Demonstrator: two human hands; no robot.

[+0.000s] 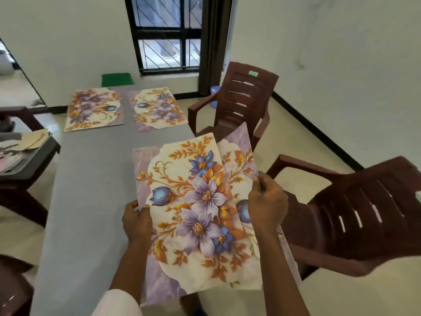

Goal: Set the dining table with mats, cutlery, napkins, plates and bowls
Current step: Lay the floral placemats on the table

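Observation:
Two floral mats overlap above the near right part of the grey table (91, 179). The top mat (193, 201) shows purple and blue flowers; my left hand (136, 221) pinches its left edge. A second mat (239, 151) sticks out from beneath it on the right, and my right hand (266, 201) grips the right edges. Two more floral mats lie flat at the table's far end, one on the left (94, 109) and one on the right (158, 108).
Two brown plastic chairs stand right of the table, one far (239, 101) and one near (364, 215). A dark side table (29, 160) at the left carries a tray with papers and other items. A green stool (117, 79) stands beyond the table under the window.

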